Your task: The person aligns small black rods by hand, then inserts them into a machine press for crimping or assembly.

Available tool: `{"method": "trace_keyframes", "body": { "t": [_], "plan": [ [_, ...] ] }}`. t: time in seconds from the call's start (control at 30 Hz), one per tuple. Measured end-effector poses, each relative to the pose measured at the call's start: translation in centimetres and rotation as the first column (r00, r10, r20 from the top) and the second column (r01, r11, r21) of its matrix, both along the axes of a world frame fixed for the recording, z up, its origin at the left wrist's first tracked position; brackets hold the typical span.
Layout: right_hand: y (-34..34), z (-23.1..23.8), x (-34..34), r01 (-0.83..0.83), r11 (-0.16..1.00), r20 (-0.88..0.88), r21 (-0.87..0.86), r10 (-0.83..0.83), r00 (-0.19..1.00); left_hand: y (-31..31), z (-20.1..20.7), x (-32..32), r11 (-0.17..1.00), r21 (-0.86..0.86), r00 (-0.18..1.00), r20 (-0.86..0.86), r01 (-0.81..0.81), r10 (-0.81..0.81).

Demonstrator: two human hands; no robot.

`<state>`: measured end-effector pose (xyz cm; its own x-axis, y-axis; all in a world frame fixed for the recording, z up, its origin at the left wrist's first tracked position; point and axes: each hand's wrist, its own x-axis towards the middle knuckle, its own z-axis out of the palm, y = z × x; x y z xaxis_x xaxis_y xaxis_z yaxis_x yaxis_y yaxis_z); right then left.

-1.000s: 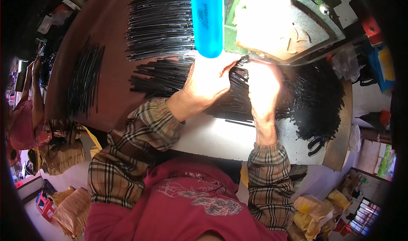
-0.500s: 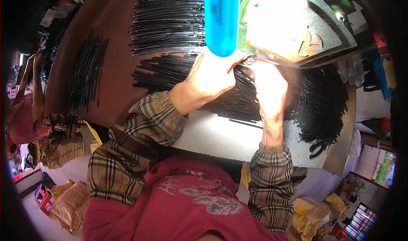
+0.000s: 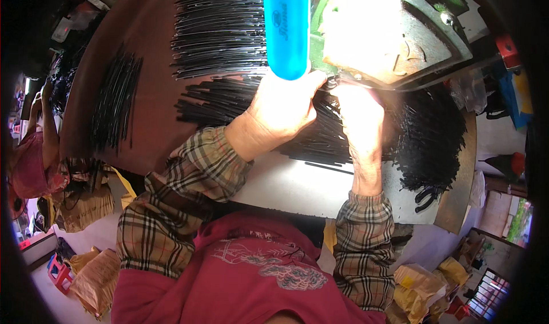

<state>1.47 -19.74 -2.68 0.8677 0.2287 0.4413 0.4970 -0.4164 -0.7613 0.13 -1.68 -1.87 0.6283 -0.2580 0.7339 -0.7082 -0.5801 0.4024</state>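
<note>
My left hand [image 3: 280, 108] is closed in a pinch under the blue rounded bar [image 3: 287, 35], its thumb and fingertips meeting close to the machine's lower edge. Beside it, my right hand [image 3: 363, 121] has its fingers bent and pressed together at the same spot. Strong glare washes out both sets of fingertips, so what they hold cannot be made out. Between and below the hands lie loose thin black strips [image 3: 320, 141], like short tubes or cords. The machine [image 3: 426, 55], with worn metal and green paint, stands just beyond my right hand.
Long black strips lie in a neat row [image 3: 220, 32] at the far left, with a smaller bundle [image 3: 117, 104] further left. A dense heap of black pieces [image 3: 432, 138] sits at the right. Another person's arm [image 3: 48, 104] shows at the left rim. Sacks [image 3: 94, 281] stand below.
The view has shifted slightly, so the bar and machine appear a little further left. Both hands stay close together at the machine's edge, with their pinch little changed.
</note>
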Motion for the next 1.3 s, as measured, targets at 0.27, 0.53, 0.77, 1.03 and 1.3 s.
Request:
{"method": "trace_keyframes", "body": {
  "t": [0.27,0.53,0.77,1.03,1.3],
  "plan": [
    [-0.5,-0.4,-0.1,-0.006,0.992,-0.054,0.125,0.012,0.998,-0.5,0.0,-0.2,0.996,0.047,0.996,0.063,-0.07,0.067],
    [-1.3,2.8,-2.1,-0.162,0.986,-0.146,0.049,0.168,0.975,0.5,1.2,0.1,0.824,-0.541,0.765,-0.457,0.165,-0.454],
    [-3.3,2.4,-4.9,-0.025,0.756,-0.323,0.655,0.309,0.895,-0.5,1.3,-2.7,0.13,-0.963,0.407,-0.219,-0.235,-0.887],
    [0.0,-0.5,-5.5,0.238,0.545,-0.464,0.804,0.323,0.825,-2.7,-1.1,-4.3,0.358,-0.925,0.513,-0.371,-0.13,-0.774],
    [0.2,0.7,-5.4,0.087,0.628,-0.441,0.774,0.434,0.786,1.9,1.7,-4.9,0.79,-0.601,0.453,-0.742,-0.121,-0.495]
  ]
}}
